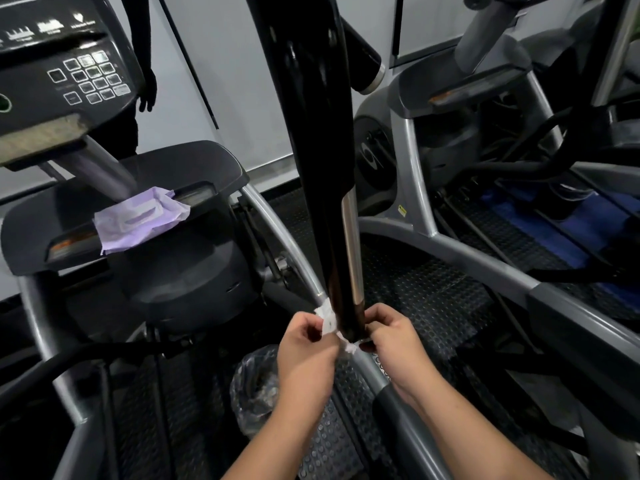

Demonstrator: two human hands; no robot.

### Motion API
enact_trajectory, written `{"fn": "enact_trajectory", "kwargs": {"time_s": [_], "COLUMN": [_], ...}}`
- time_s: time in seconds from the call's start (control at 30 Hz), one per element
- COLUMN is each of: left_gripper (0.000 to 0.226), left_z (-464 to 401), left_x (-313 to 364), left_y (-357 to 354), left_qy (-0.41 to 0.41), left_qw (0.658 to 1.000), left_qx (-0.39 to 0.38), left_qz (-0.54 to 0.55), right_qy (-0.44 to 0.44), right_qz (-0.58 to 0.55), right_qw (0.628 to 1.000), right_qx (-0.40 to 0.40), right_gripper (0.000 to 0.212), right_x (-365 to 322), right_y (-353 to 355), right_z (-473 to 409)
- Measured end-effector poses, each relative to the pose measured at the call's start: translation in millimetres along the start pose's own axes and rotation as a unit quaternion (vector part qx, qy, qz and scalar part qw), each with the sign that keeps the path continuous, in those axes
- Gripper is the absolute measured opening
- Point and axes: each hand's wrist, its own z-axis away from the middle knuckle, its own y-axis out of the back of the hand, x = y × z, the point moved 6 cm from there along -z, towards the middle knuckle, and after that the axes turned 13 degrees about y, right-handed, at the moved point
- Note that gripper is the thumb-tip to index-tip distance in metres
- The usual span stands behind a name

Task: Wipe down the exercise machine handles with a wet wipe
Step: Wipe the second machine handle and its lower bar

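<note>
A long glossy black handle (pixel 318 150) of the exercise machine runs down the middle of the view, with a silver strip along its lower right side. At its bottom end a white wet wipe (pixel 328 320) is wrapped around the handle. My left hand (pixel 304 351) pinches the wipe on the left side. My right hand (pixel 394 336) pinches the wipe's other end on the right side, fingers against the handle's tip. Both hands sit at the same height, one on each side of the handle.
A purple wet-wipe pack (pixel 138 218) lies on the machine's dark tray at left, below the console keypad (pixel 90 77). A bin lined with a clear plastic bag (pixel 256 386) stands on the studded rubber floor under my hands. Grey frame tubes and a second machine (pixel 460 133) crowd the right.
</note>
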Motion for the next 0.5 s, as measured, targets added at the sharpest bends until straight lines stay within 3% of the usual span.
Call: {"fn": "enact_trajectory", "kwargs": {"time_s": [0.13, 0.3, 0.4, 0.5], "left_gripper": [0.024, 0.016, 0.034, 0.032], "left_z": [-5, 12, -4, -11], "left_x": [-12, 5, 0, 2], "left_y": [1, -3, -2, -1], "left_qy": [0.051, -0.043, -0.082, -0.116], "left_qw": [0.998, 0.999, 0.992, 0.976], "left_qx": [0.021, -0.007, 0.019, 0.029], "left_qz": [0.005, 0.016, -0.091, -0.182], "right_qy": [-0.002, 0.004, 0.007, 0.001], "right_qz": [-0.006, -0.008, -0.003, 0.014], "right_qw": [1.0, 1.0, 1.0, 1.0], "right_qx": [0.0, 0.007, 0.007, 0.005], "right_gripper": [0.026, 0.018, 0.012, 0.02], "right_x": [0, 3, 5, 7], "right_y": [-2, 0, -1, -1], "right_z": [0, -3, -5, -4]}}
